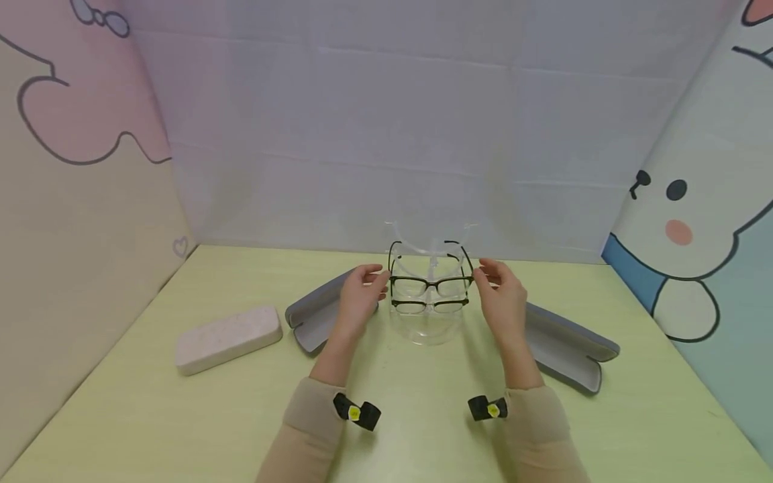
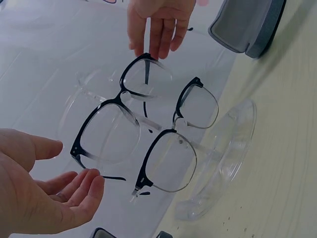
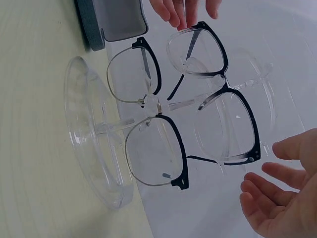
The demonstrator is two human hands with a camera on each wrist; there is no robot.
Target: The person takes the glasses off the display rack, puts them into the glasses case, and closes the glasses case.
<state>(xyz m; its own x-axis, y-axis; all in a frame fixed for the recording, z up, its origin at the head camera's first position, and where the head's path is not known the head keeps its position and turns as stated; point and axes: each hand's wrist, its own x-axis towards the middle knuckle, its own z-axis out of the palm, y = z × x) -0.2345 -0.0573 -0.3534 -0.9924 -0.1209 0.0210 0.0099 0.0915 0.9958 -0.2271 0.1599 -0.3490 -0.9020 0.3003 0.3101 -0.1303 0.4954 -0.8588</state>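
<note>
A clear plastic display stand (image 1: 429, 335) carries two pairs of glasses, one above the other. The upper pair (image 1: 430, 282) has a dark frame fading to clear at the bottom. Below it, the lower pair (image 1: 430, 306) has dark brows and thin metal rims. My left hand (image 1: 362, 295) is beside the upper pair's left end, thumb and fingers apart, fingertips close to the temple (image 2: 114, 178). At the opposite end my right hand (image 1: 502, 295) is held with relaxed fingers, a small gap from the frame corner (image 3: 253, 157) in the right wrist view. Neither hand grips the glasses.
An open grey glasses case (image 1: 320, 308) lies behind my left forearm, and another open grey case (image 1: 568, 345) is right of my right forearm. A closed pale case (image 1: 229, 339) rests farther left. Behind the table (image 1: 417, 429) hangs a pale curtain (image 1: 386, 134).
</note>
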